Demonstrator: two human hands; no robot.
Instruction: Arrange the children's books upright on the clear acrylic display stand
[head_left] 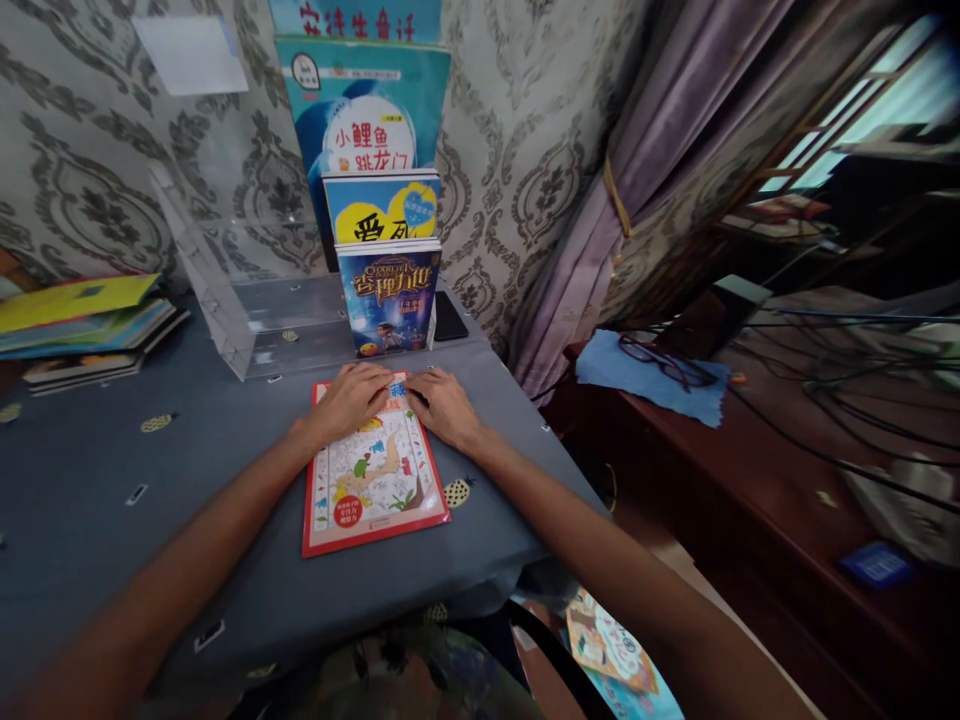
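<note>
A red-bordered picture book (373, 480) lies flat on the grey-blue tablecloth (150, 500). My left hand (351, 397) rests on its top left corner, fingers curled over the far edge. My right hand (445, 405) lies on the top right corner, fingers bent the same way. Both grip the book's top edge. Just beyond them a dark blue book (388, 297) stands upright, the front one of a stepped row of several books (365, 120) in a clear acrylic stand (247, 330) against the wall.
A stack of flat books (82, 325) lies at the table's left. To the right stands a dark wooden desk (750, 470) with a blue cloth (652, 375), glasses (664, 358) and cables. More books (611, 650) lie on the floor below. A purple curtain (600, 200) hangs behind.
</note>
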